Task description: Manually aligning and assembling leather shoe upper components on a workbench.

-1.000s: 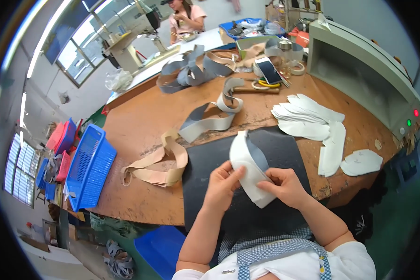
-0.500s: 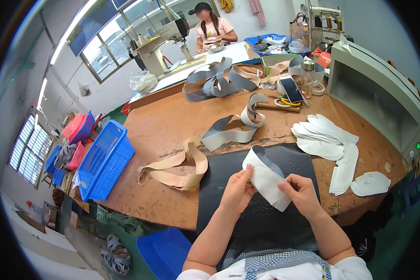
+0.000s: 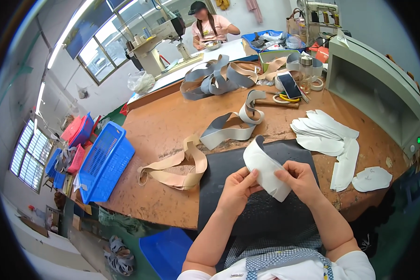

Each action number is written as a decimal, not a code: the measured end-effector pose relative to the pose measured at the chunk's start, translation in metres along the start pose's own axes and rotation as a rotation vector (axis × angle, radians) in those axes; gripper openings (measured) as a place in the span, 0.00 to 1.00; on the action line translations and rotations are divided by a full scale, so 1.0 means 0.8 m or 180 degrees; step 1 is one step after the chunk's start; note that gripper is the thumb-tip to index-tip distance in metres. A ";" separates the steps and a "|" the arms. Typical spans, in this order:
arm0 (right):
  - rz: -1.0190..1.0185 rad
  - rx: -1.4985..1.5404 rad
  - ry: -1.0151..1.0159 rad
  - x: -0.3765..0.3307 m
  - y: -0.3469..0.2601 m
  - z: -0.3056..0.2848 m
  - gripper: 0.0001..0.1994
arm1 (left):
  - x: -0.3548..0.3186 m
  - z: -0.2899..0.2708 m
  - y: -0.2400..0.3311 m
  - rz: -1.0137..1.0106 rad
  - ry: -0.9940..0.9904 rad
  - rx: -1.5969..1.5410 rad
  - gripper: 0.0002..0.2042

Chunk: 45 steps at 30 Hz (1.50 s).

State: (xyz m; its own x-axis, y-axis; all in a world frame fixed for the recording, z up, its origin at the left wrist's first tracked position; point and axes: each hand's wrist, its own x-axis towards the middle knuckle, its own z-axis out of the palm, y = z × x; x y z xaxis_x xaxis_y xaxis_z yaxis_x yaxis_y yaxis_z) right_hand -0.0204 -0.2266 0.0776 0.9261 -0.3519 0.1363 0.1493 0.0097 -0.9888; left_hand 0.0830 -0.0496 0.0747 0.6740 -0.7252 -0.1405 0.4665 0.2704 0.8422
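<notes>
Between my two hands is a curved white piece of sheet material [image 3: 265,169] with a grey back showing at its top edge. My left hand [image 3: 238,186] pinches its left side, thumb on the white face. On the opposite side my right hand [image 3: 299,181] grips the edge between thumb and fingers. The piece is held up over a black mat [image 3: 219,186] at the table's near edge. To the right lie a fanned pile of white cut pieces [image 3: 319,135] and a separate small white piece [image 3: 372,179].
Left of the mat lies a beige strip [image 3: 175,178]; beyond it curls a white-and-grey strip [image 3: 228,133]. A blue basket [image 3: 105,163] stands at the left edge. Farther back are more coiled strips [image 3: 214,79], a phone [image 3: 289,86], a grey box-shaped machine [image 3: 373,88] and a seated person [image 3: 212,28].
The white piece has turned so more of its white face shows and less grey. My left hand's grip has moved lower along its edge; my right hand stays on its side.
</notes>
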 end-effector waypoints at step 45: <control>0.0426 0.0696 -0.0030 0.022 0.033 0.042 0.15 | -0.003 -0.009 -0.028 0.0704 0.0618 0.0345 0.10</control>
State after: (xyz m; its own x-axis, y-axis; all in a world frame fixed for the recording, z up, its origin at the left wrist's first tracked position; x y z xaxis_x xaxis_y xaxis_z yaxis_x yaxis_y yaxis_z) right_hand 0.0118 -0.2011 0.0562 0.9457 -0.3250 0.0067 0.0955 0.2582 -0.9613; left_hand 0.0749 -0.0494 0.0525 0.8540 -0.5190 -0.0358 0.2398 0.3315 0.9125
